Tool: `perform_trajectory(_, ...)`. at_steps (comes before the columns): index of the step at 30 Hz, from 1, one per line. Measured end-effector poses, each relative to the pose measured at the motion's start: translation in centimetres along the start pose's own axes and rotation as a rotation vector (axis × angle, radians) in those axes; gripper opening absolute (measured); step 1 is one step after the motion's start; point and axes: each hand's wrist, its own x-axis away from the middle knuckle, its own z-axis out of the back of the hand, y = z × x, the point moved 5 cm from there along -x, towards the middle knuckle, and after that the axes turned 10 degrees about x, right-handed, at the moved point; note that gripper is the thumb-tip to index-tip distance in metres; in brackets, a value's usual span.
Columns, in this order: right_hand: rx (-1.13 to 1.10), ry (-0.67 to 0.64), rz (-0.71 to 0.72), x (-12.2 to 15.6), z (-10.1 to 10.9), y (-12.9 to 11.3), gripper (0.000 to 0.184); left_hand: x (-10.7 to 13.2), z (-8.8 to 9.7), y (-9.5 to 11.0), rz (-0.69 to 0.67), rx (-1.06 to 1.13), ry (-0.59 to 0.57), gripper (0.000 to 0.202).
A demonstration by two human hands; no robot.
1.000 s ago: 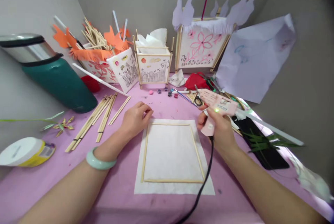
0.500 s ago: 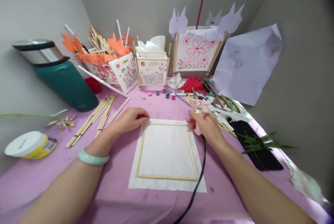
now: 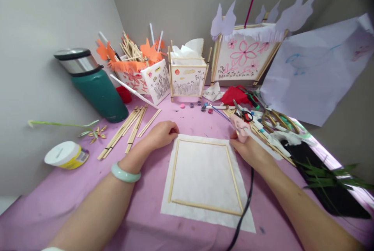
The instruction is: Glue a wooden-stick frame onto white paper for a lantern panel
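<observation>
A white sheet of paper (image 3: 204,177) lies flat on the purple cloth. Four thin wooden sticks form a square on it, including a bottom stick (image 3: 207,207) and a right-side stick (image 3: 233,179). My left hand (image 3: 163,134), with a pale green bangle on its wrist, has its fingers curled closed at the sheet's far left corner. At the far right corner my right hand (image 3: 248,150) is wrapped round a pink glue gun (image 3: 240,128), its fingertips close to the paper's edge. The gun's black cord (image 3: 244,214) crosses the sheet's right side.
Bundled sticks (image 3: 119,132), a yellow-labelled tub (image 3: 67,155) and a teal tumbler (image 3: 96,91) stand left. Behind are decorated paper lanterns (image 3: 187,81). Scissors (image 3: 244,114), markers, a black phone (image 3: 327,188) and green leaves (image 3: 330,177) crowd the right.
My view has swung left, so everything appears further right. The glue gun has tilted in my right hand, which stays by the paper's far right corner. My left hand keeps its corner.
</observation>
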Motion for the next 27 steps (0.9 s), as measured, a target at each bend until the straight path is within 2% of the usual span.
perform_trajectory(4, 0.085, 0.038, 0.017, -0.1, -0.1, 0.0, 0.013, 0.0, -0.1, 0.0, 0.006, -0.031, 0.004, 0.016)
perform_trajectory(14, 0.265, -0.061, -0.006, -0.4, -0.1, -1.1, 0.019, -0.3, -0.5, -0.6, 0.065, -0.072, -0.018, 0.017)
perform_trajectory(22, 0.167, 0.003, 0.033, -0.4, -0.9, -0.5, 0.018, -0.1, -0.6, -0.2, 0.079, -0.112, -0.009, 0.019)
perform_trajectory(27, 0.202, -0.003, 0.09, -0.1, -0.8, -0.5, 0.016, 0.0, -0.5, 0.0, 0.069, -0.118, 0.004, 0.019)
